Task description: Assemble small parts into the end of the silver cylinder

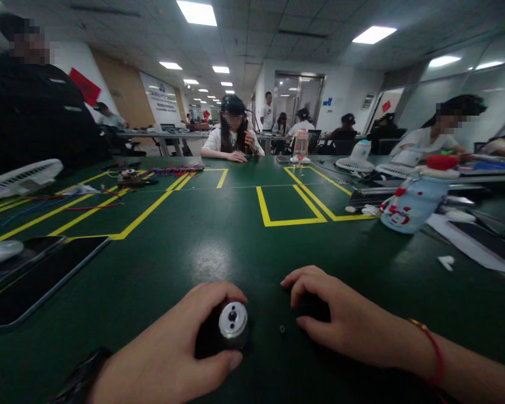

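We judge the cylinder (233,325) to be metal, from its shiny end face, so it should feel stiff and fairly heavy for its bulk. That smooth face looks slippery and the curved side is likely little better, so we would take hold around the side, thumb opposite fingers, leaving the holed face free. Breakage seems a small worry.

Our left hand (180,336) holds the cylinder, with the palm to its left, the index finger curling past its far side and the thumb at its near side. The holed face is turned up toward us.

To the right of the cylinder, a tiny ring (282,329) lies on the table (219,252), apart from it. It looks light and easily lost, so we would pinch it with fingertips. Farther right of the cylinder, beyond the ring, our right hand (345,317) holds nothing that we can see; its fingers are bent, with a wide gap to the thumb.
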The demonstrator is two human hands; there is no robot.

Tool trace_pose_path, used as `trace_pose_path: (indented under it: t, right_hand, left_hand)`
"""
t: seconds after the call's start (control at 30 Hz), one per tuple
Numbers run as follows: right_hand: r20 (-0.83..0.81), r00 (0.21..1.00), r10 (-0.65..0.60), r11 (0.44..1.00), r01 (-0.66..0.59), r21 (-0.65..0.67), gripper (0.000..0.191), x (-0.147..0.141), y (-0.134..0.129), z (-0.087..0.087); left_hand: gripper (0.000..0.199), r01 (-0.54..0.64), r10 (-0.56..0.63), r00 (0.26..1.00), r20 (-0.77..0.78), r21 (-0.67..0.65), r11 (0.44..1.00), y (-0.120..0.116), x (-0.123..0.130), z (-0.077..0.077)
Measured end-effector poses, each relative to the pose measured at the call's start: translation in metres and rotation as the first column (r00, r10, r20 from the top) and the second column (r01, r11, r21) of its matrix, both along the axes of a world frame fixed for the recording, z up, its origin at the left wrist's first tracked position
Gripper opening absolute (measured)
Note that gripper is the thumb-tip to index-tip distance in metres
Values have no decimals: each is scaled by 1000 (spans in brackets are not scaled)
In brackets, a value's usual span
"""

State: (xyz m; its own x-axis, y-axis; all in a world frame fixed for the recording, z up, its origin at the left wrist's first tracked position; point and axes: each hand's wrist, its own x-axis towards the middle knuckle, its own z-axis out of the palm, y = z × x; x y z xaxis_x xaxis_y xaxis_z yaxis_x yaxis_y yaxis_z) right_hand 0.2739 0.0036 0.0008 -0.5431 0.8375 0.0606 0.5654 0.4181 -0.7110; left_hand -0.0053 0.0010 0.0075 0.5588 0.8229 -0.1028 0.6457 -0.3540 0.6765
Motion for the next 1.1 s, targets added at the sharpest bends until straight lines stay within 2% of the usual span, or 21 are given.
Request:
trace_pose_path:
  t: [0.13, 0.3, 0.43, 0.53, 0.63, 0.73, 0.87, 0.97, 1.1]
  right_hand:
    - [10, 1000, -3, 1000, 3, 27, 17, 1, 0, -1]
    - [54, 998, -9, 998, 6, 60, 23, -11, -8, -5]
    - [62, 998, -34, 995, 28, 97, 12, -16, -9, -11]
    - [12, 999, -51, 997, 50, 61, 9, -16, -6, -12]
    - [-97, 993, -63, 997, 68, 47, 10, -21, -2, -3]
    - [-157, 988, -6, 989, 30, 146, 11, -36, 1, 14]
    - [-79, 993, 88, 960, -63, 274, 9, -59, 4, 32]
    - [-45, 994, 100, 949, -81, 306, 9, -68, 5, 34]
    - [-52, 997, 64, 954, -46, 298, 9, -69, 4, 29]
  left_hand:
    - [50, 10, -10, 1000, 9, -16, 1000, 1, 0, 0]
    - [49, 15, -15, 999, 33, -11, 1000, 1, -3, -8]
    - [48, 20, -20, 999, 31, 2, 1000, 1, -3, -9]
    - [40, 16, -16, 1000, 17, 12, 1000, 2, -1, -8]
    - [31, 19, -20, 1000, 16, 26, 999, 3, 1, -8]
    - [28, 27, -28, 999, 23, 42, 999, 4, 1, -10]
    - [29, 23, -26, 999, 42, 72, 997, 3, -2, -15]
    - [35, 35, -41, 997, 71, 84, 996, 3, -3, -18]
    - [34, 40, -48, 995, 88, 90, 995, 3, -2, -18]
